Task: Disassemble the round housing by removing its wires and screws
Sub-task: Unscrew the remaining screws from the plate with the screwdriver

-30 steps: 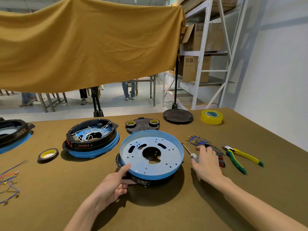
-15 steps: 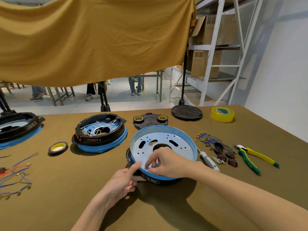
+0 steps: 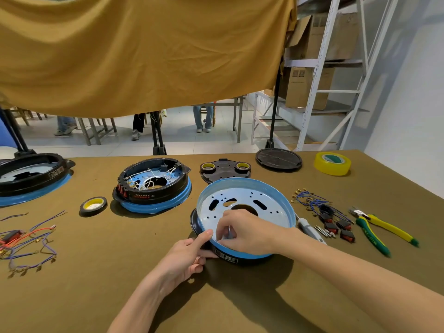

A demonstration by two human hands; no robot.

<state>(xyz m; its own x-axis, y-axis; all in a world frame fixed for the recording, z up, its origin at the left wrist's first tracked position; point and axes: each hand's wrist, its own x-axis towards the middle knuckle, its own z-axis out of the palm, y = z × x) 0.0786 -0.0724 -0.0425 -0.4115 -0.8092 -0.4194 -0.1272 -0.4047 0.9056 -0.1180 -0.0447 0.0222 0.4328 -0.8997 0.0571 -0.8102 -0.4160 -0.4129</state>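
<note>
I see the round housing (image 3: 245, 212) sitting near the front-centre of the worktop (image 3: 120, 296), blue rim up, pale perforated plate showing inside, no wires in it. My left hand (image 3: 185, 258) steadies its near-left edge: thumb pressed up against the blue rim, the other fingers curled under by the black base w/ the label. Right hand (image 3: 242, 233) reaches over the near rim into the dish, fingers (image 3: 222, 233) bunched and curled down as if pinching sth small on the plate. Can't tell what, prob a screw, it's hidden by the knuckles.

Risks from here, as I judge them:
- Small part slips from the pinch, drops thru one of the plate slots or the centre hole, gets lost under the housing.
- Left hand only braces one side, so a hard tug could tip or skid the housing toward the screwdriver (image 3: 308, 228) just beside its right edge and scatter the loose screws (image 3: 324, 233) there.
- Rim and plate holes look like thin sheet metal; a dragged wrist might get cut.
- The wired housing (image 3: 153, 186) sits near on the left, an elbow swing could knock it.
</note>
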